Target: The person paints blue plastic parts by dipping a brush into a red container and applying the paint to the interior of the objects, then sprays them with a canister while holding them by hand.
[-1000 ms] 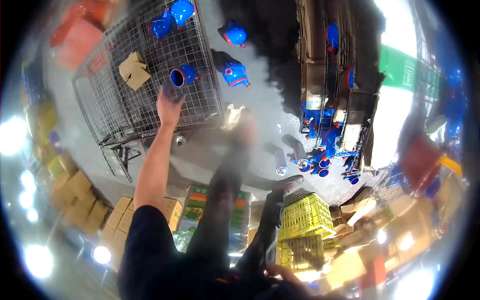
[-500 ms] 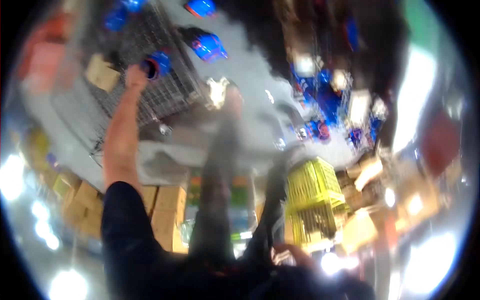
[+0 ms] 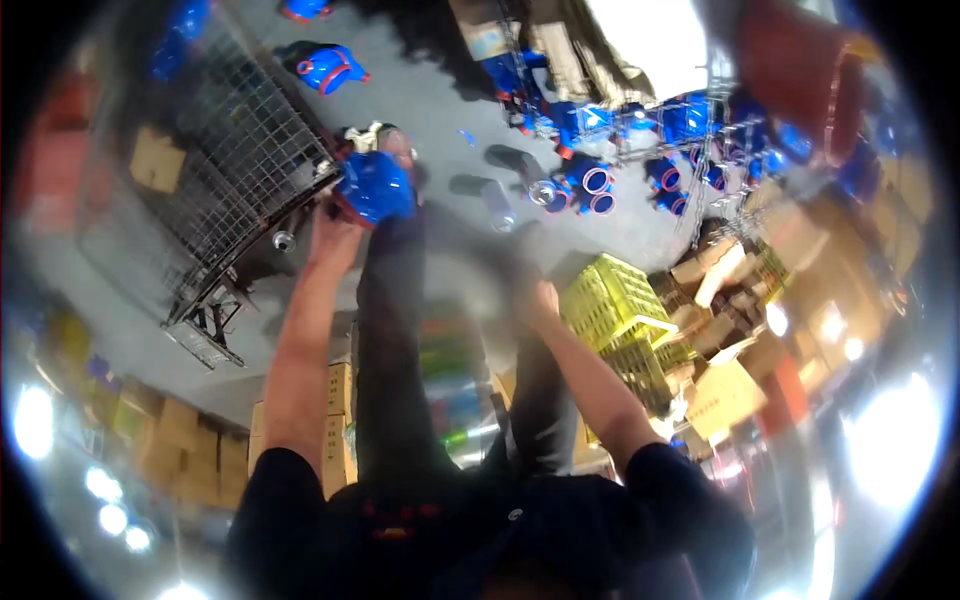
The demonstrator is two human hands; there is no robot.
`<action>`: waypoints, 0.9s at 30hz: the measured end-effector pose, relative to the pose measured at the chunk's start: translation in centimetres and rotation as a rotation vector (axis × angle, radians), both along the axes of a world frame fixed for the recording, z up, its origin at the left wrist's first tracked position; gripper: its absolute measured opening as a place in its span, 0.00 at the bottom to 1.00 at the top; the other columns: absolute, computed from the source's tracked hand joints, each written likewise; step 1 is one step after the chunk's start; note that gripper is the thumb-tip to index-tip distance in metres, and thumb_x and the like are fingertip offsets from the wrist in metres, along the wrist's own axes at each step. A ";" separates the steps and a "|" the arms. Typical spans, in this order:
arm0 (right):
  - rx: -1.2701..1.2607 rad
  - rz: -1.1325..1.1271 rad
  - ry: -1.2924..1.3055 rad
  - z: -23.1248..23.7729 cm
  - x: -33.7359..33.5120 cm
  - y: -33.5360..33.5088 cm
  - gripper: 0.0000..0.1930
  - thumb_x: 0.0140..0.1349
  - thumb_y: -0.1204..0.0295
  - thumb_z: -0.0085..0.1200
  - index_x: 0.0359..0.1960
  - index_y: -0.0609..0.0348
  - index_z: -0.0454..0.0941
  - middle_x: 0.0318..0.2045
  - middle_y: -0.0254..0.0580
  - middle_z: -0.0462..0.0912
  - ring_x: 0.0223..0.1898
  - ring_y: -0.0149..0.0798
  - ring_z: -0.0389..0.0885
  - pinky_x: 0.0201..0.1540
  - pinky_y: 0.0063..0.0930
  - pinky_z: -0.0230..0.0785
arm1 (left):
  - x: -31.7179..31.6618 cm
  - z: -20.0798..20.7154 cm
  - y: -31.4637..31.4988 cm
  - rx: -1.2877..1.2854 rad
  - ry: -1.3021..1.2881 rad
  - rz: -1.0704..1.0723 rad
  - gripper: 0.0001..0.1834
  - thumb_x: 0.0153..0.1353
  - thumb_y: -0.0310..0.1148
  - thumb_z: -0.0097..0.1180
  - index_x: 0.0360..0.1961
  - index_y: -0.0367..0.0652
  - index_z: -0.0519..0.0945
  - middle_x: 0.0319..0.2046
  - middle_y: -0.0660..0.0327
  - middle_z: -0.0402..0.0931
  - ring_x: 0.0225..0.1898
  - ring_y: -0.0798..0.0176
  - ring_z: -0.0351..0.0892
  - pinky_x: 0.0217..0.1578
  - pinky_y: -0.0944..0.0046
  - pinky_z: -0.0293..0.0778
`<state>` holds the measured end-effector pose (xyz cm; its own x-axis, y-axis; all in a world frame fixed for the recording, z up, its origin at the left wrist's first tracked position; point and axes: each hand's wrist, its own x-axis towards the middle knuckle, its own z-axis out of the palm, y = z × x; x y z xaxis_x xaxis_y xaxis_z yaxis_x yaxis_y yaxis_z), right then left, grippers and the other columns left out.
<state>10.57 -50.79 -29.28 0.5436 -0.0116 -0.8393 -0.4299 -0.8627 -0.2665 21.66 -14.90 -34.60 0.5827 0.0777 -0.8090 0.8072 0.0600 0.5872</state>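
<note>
My left hand (image 3: pixel 335 237) is closed on the edge of a rounded blue plastic vessel with a red rim (image 3: pixel 376 188), holding it up just past the corner of a wire-mesh cart (image 3: pixel 262 130). Motion blur and the vessel's own body hide part of those fingers. In front of my right leg, to the left of some yellow-green plastic crates (image 3: pixel 618 300), is my right hand (image 3: pixel 538 303). It is smeared, and its fingers do not show clearly. A cardboard box (image 3: pixel 157 160) lies in the cart.
On the grey floor (image 3: pixel 420 95) ahead lies another blue vessel with red trim (image 3: pixel 333 70). Several blue-and-red pieces (image 3: pixel 590 190) stand by a second mesh frame at the right. Cardboard boxes (image 3: pixel 728 395) are heaped beyond the crates. A clear plastic bottle (image 3: pixel 497 206) is on the floor.
My left hand has brought a blue vessel from over the mesh cart toward the right, in front of my legs. My right hand has come forward from near my body. The view has turned.
</note>
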 end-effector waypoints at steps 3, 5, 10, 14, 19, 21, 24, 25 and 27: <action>0.011 0.238 -0.159 -8.4 -1.0 -0.7 0.38 0.47 0.76 0.63 0.63 0.41 0.65 0.64 0.46 0.62 0.64 0.55 0.62 0.55 0.46 0.72 | -0.1 1.0 -4.9 0.057 -0.077 0.057 0.13 0.60 0.30 0.58 0.45 0.36 0.78 0.39 0.61 0.80 0.40 0.70 0.77 0.40 0.67 0.73; 0.031 0.441 -0.289 -12.2 -0.7 -1.6 0.41 0.45 0.78 0.64 0.64 0.38 0.63 0.65 0.45 0.60 0.66 0.52 0.61 0.56 0.45 0.72 | -1.1 -0.5 -6.8 -0.129 -0.137 0.287 0.10 0.61 0.28 0.56 0.43 0.37 0.78 0.37 0.64 0.79 0.38 0.72 0.76 0.38 0.69 0.73; 0.201 0.596 -0.213 -16.7 1.4 -3.4 0.33 0.43 0.76 0.64 0.55 0.39 0.70 0.59 0.42 0.64 0.62 0.52 0.66 0.53 0.43 0.74 | -3.4 -0.3 -10.6 -0.175 -0.273 0.360 0.10 0.61 0.26 0.54 0.43 0.36 0.78 0.37 0.66 0.78 0.37 0.74 0.74 0.37 0.70 0.72; 0.269 0.515 -0.274 -15.1 -0.1 -6.4 0.33 0.41 0.72 0.66 0.54 0.40 0.72 0.57 0.40 0.69 0.57 0.49 0.72 0.53 0.40 0.74 | -4.8 0.9 -13.3 -0.031 -0.218 0.285 0.11 0.62 0.27 0.53 0.44 0.36 0.79 0.38 0.66 0.78 0.37 0.75 0.73 0.37 0.71 0.71; 0.515 0.162 0.046 3.5 3.9 -12.7 0.38 0.44 0.70 0.69 0.61 0.42 0.67 0.55 0.42 0.75 0.56 0.46 0.75 0.60 0.37 0.69 | -5.9 5.5 -16.9 -0.020 -0.253 0.252 0.11 0.62 0.29 0.54 0.44 0.36 0.79 0.36 0.68 0.76 0.37 0.75 0.71 0.38 0.71 0.70; 0.770 -0.180 0.139 9.5 4.0 -16.6 0.42 0.46 0.69 0.70 0.65 0.47 0.62 0.54 0.46 0.76 0.55 0.45 0.76 0.61 0.37 0.66 | -6.1 7.0 -18.2 -0.069 -0.326 0.187 0.10 0.63 0.29 0.54 0.43 0.36 0.78 0.35 0.68 0.76 0.38 0.75 0.71 0.39 0.69 0.70; 1.162 -0.697 -0.169 16.1 3.0 -19.6 0.50 0.45 0.60 0.72 0.69 0.49 0.53 0.49 0.54 0.77 0.49 0.45 0.79 0.54 0.40 0.74 | -6.0 10.1 -20.1 -0.090 -0.511 0.041 0.10 0.63 0.31 0.56 0.42 0.37 0.78 0.37 0.68 0.76 0.39 0.74 0.72 0.41 0.69 0.70; 1.331 -0.976 -0.149 18.2 3.0 -19.3 0.50 0.46 0.55 0.70 0.69 0.44 0.51 0.47 0.56 0.76 0.45 0.48 0.81 0.47 0.43 0.77 | -5.8 11.6 -21.2 -0.154 -0.505 0.046 0.10 0.63 0.32 0.58 0.42 0.37 0.78 0.38 0.67 0.76 0.39 0.73 0.72 0.43 0.68 0.70; 1.494 -1.335 -0.122 22.6 3.2 -18.0 0.47 0.51 0.46 0.64 0.70 0.34 0.49 0.44 0.62 0.75 0.34 0.55 0.83 0.28 0.49 0.82 | -5.3 14.4 -23.4 -0.153 -0.469 0.072 0.11 0.62 0.32 0.60 0.41 0.37 0.78 0.39 0.66 0.76 0.39 0.73 0.72 0.43 0.68 0.70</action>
